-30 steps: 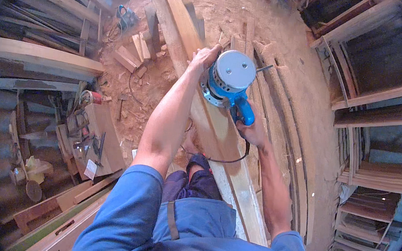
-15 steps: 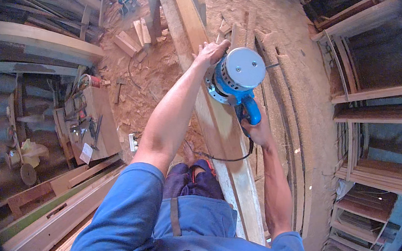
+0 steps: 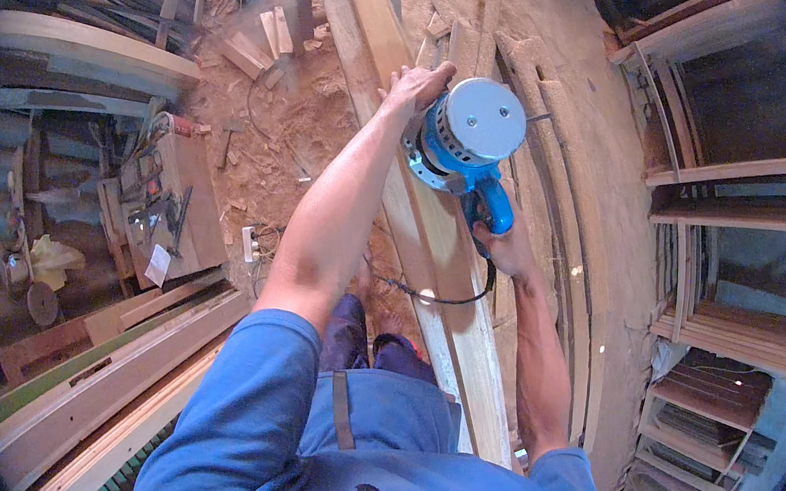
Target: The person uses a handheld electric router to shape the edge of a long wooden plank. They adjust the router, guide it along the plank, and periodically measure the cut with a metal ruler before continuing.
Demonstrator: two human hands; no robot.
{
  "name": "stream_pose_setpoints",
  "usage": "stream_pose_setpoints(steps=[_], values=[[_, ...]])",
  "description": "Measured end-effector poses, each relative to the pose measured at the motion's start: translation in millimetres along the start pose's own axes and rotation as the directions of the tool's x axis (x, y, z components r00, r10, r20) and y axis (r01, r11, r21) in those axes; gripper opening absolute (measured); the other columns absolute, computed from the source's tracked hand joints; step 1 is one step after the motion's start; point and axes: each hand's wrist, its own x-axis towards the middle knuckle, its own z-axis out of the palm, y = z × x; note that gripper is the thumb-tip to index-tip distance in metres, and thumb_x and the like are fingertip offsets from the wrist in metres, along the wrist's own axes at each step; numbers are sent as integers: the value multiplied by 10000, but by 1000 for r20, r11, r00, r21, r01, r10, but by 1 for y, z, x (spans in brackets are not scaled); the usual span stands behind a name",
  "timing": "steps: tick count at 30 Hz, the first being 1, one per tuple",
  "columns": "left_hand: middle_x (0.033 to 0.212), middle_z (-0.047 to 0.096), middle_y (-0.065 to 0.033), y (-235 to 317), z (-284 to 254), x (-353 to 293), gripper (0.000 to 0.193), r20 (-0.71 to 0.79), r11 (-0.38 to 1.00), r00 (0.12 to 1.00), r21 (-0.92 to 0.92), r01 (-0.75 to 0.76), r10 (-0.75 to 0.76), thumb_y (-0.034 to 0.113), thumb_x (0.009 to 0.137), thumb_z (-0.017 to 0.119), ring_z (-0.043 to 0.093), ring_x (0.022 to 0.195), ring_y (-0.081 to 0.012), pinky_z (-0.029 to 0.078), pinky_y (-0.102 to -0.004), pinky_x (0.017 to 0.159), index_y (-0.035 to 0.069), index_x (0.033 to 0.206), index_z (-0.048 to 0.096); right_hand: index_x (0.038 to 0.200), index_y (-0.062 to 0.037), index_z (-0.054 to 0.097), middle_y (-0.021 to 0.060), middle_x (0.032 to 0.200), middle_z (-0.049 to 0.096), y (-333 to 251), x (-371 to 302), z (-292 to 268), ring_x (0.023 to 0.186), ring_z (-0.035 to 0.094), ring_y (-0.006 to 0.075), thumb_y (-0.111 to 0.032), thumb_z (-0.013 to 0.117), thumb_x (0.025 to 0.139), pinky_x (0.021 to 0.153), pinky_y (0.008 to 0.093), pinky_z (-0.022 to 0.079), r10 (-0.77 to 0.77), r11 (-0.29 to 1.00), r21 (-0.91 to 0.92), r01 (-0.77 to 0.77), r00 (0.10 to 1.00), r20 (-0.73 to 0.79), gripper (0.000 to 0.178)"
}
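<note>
Right grip [image 3: 508, 247] wrapped round the handle [image 3: 494, 207] of the blue router [image 3: 483, 119], upper centre of the frame, left grip [image 3: 420, 87] against its far-left side, closure hard to tell, apparently balancing the tool level on that long board [image 3: 441, 256]!

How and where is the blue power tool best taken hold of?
Probably by the blue handle, coming from the near right: it sticks out on that side of the power tool's round body, and the right hand grips it there.
</note>
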Motion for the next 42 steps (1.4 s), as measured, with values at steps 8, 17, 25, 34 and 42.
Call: stream_pose_setpoints(steps=[8,17,25,34,42], values=[[1669,230,-238,-18,32,-31,835,17,991,996,100,-92,91,701,898,396,146,1557,-435,92,-657,1216,136,1502,519,1480,-34,456,163,1454,521,11,-54,-10,1373,496,303,34,711,761,1156,405,374,81,996,19,-82,995,51,765],[1670,215,-253,-37,81,-91,838,-31,998,999,63,-28,30,694,885,413,155,1552,-442,88,-659,1213,132,1496,528,1464,-85,474,42,1127,593,36,-127,-11,1053,585,183,48,700,741,967,358,476,-22,1000,1,22,1000,-10,770],[1613,359,-233,-49,112,-155,809,-16,994,994,15,-109,109,664,894,413,205,1533,-441,107,-652,1204,122,1481,541,1485,-72,445,66,1191,590,48,-185,-10,1107,583,212,68,700,748,1016,376,460,-83,996,-33,82,996,-29,793],[1504,494,-270,-69,158,-193,769,-14,979,983,94,-183,185,648,915,375,285,1491,-462,111,-587,1228,118,1427,596,1475,-77,456,70,1149,594,40,-256,-21,1080,589,213,45,683,738,988,366,465,-72,997,20,72,997,-1,781],[1627,318,-261,-93,191,-211,889,-16,990,996,114,-83,85,708,868,387,258,1513,-446,173,-617,1210,68,1463,551,1463,-68,458,66,1146,584,53,-306,-23,1059,592,212,43,685,733,964,364,483,-102,991,79,106,994,-46,772]])
